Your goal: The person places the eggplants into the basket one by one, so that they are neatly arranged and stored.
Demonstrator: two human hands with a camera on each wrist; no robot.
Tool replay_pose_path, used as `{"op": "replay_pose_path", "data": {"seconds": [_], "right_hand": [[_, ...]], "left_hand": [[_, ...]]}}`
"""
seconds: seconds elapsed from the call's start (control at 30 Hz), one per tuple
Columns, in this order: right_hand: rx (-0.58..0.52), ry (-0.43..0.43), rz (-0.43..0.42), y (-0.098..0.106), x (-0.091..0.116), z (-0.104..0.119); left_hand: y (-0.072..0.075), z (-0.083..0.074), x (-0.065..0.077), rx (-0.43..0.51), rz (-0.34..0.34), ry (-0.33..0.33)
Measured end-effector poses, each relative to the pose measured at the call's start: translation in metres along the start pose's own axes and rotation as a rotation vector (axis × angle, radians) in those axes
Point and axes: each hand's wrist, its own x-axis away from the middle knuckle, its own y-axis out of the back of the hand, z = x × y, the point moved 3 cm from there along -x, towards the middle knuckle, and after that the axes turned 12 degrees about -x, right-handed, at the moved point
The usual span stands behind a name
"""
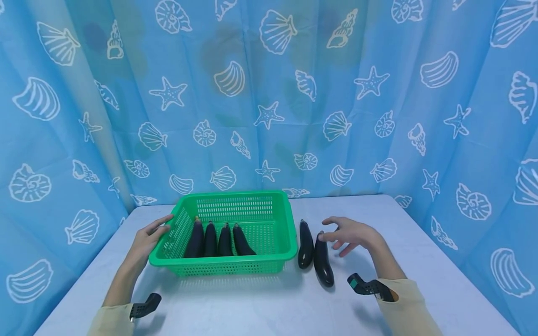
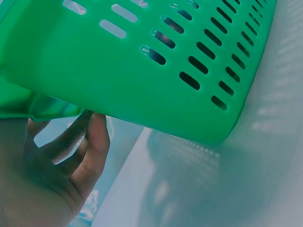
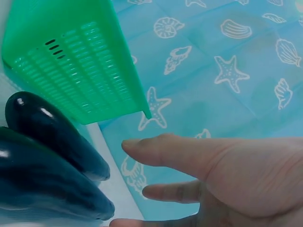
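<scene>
A green plastic basket (image 1: 231, 260) with slotted walls stands on the table, several dark purple eggplants (image 1: 224, 241) lying side by side in it. My left hand (image 1: 145, 242) holds its left rim; in the left wrist view the fingers (image 2: 97, 137) reach below the rim against the wall. Two more eggplants lie outside, right of the basket: one eggplant (image 1: 306, 245) close to the basket's wall, the other eggplant (image 1: 323, 261) beside it. Over the stem end of the outer one hovers my right hand (image 1: 349, 233), fingers spread and nothing between them.
The white table (image 1: 235, 308) reaches back to a blue curtain (image 1: 269, 140) printed with white shells and starfish, which also hangs at both sides. A black wrist device (image 1: 145, 305) sits on the left sleeve, another black device (image 1: 370, 285) on the right.
</scene>
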Motion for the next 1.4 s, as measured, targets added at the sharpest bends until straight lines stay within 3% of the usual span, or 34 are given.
{"op": "replay_pose_path", "data": {"seconds": [0.33,1.4], "right_hand": [[0.082,-0.064,-0.013,-0.011,-0.002,-0.002],[0.07,-0.086,0.011,-0.026,-0.01,-0.008]], "left_hand": [[0.001,0.0,-0.001,0.002,0.003,-0.011],[0.0,0.003,-0.001,0.002,-0.002,-0.037]]}}
